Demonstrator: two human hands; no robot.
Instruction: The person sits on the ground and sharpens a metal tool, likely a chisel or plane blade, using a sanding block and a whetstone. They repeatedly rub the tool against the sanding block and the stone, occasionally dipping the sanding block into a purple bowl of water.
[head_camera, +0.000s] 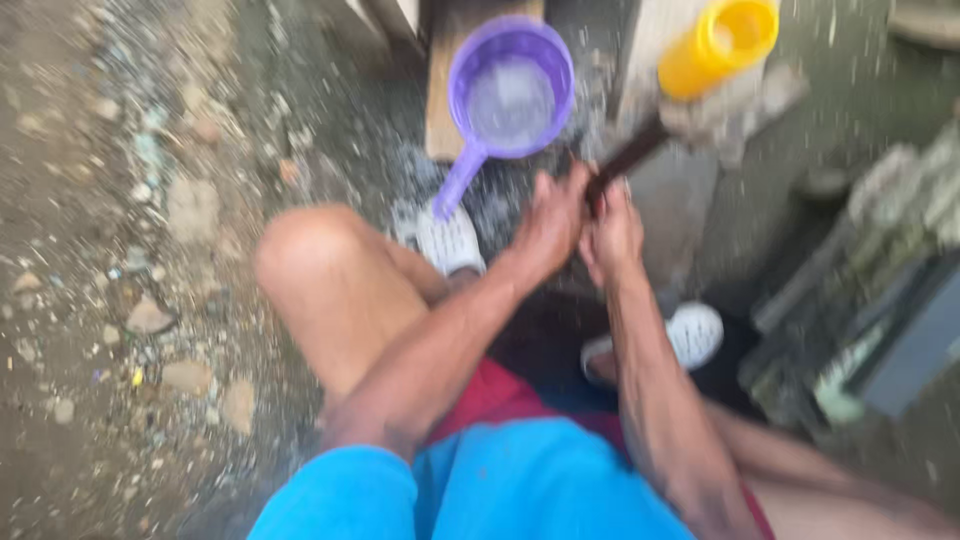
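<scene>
The person wears a bright blue short-sleeved top (500, 480), its cloth smooth and plain, the sleeve hems ending above the elbows so that both forearms are bare. Just beyond the blue top, dark red shorts (495, 395) show as a wedge between the arms, and a narrow strip of the same red runs along the right thigh. The knees and lower legs are bare. Farther out from the blue top sit two white perforated clog-style shoes, the left clog (447, 238) and the right clog (690, 335), both rounded at the toe. The picture is blurred, so finer marks cannot be made out.
</scene>
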